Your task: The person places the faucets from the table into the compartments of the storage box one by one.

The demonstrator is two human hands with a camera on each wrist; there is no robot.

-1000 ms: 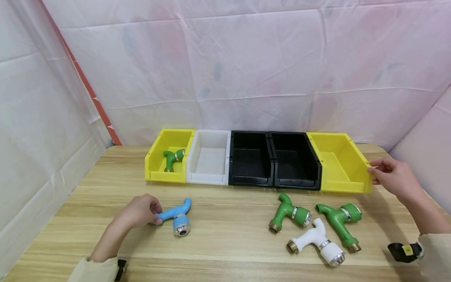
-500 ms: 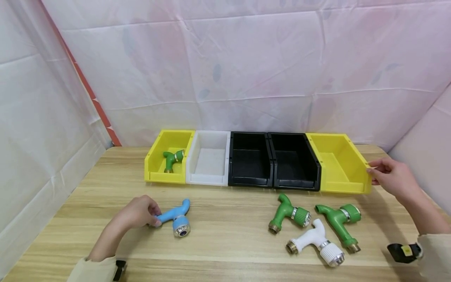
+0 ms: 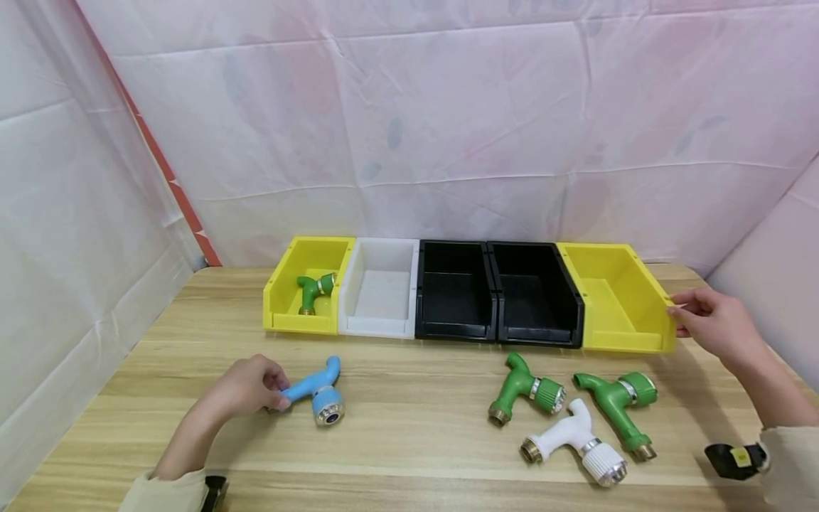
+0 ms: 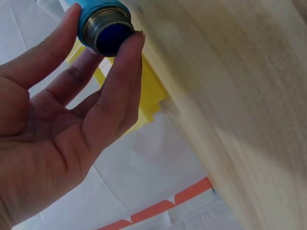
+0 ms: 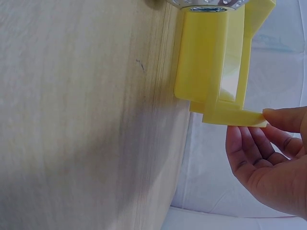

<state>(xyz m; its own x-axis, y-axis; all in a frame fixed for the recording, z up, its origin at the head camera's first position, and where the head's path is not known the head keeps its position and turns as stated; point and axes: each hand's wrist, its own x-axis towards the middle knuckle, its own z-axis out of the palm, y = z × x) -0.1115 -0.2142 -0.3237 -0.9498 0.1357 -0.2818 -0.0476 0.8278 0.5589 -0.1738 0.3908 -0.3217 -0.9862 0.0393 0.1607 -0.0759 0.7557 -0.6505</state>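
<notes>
A bright-blue, curved tap with a silver-capped knob (image 3: 310,388) sits at the left of the wood-grain table (image 3: 397,469), just rightward of your left hand (image 3: 246,386), the nearer one; thumb and fingers pinch its threaded end (image 4: 106,21), its long axis slanting forward-right; your right hand (image 3: 719,323) pinches the right-hand, open-fronted yellow plastic bin (image 3: 630,341) by its outer wall.

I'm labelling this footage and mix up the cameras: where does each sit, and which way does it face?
Head: on the head, facing forward and down at the table; left hand, right hand and forearms show.
Left wrist: on that wrist, facing the left hand, palm side showing, and the blue tap it pinches.
Right wrist: on that wrist, facing the right hand and the right-end yellow bin it holds.
Shared: head and left wrist, blue tap; head and right wrist, right-end yellow bin.
</notes>
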